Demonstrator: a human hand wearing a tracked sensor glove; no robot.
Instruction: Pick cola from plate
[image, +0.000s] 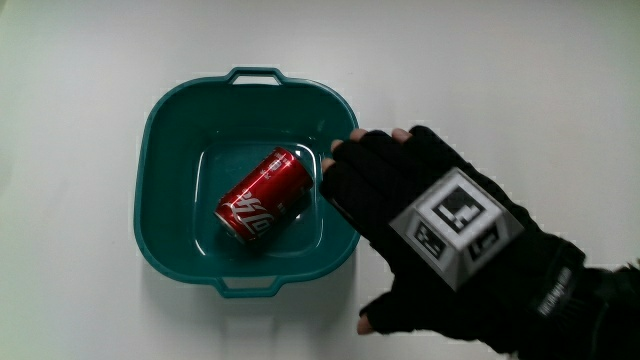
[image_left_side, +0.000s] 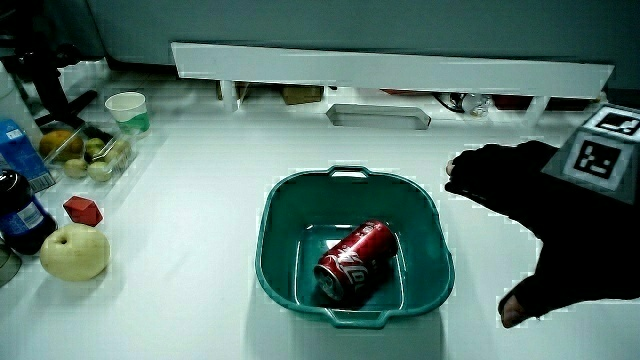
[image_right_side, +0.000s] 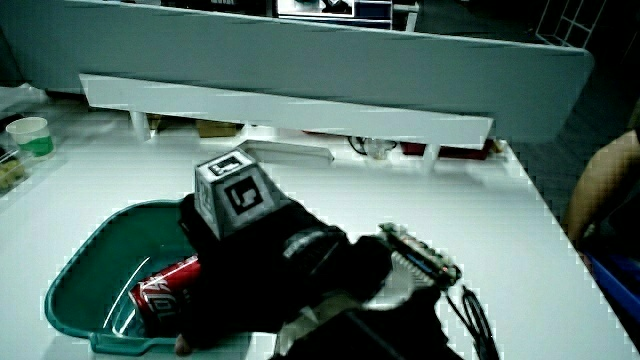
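Observation:
A red cola can (image: 265, 195) lies on its side in a teal basin-like plate (image: 168, 120) with two small handles. The can shows in both side views (image_left_side: 356, 260) (image_right_side: 163, 291), still resting on the plate's floor (image_left_side: 284, 225) (image_right_side: 80, 270). The hand (image: 420, 215) in its black glove, patterned cube (image: 458, 225) on its back, hovers over the plate's rim beside the can, fingers spread and relaxed, holding nothing. The fingertips (image: 345, 150) reach just over the rim, close to the can's end. In a side view the hand (image_right_side: 240, 270) hides part of the plate.
In a side view, a yellow apple (image_left_side: 72, 250), a small red block (image_left_side: 82, 210), a dark bottle (image_left_side: 20, 215), a tray of fruit (image_left_side: 90, 155) and a paper cup (image_left_side: 128, 110) stand at the table's edge. A low white partition (image_left_side: 390, 70) runs along the table.

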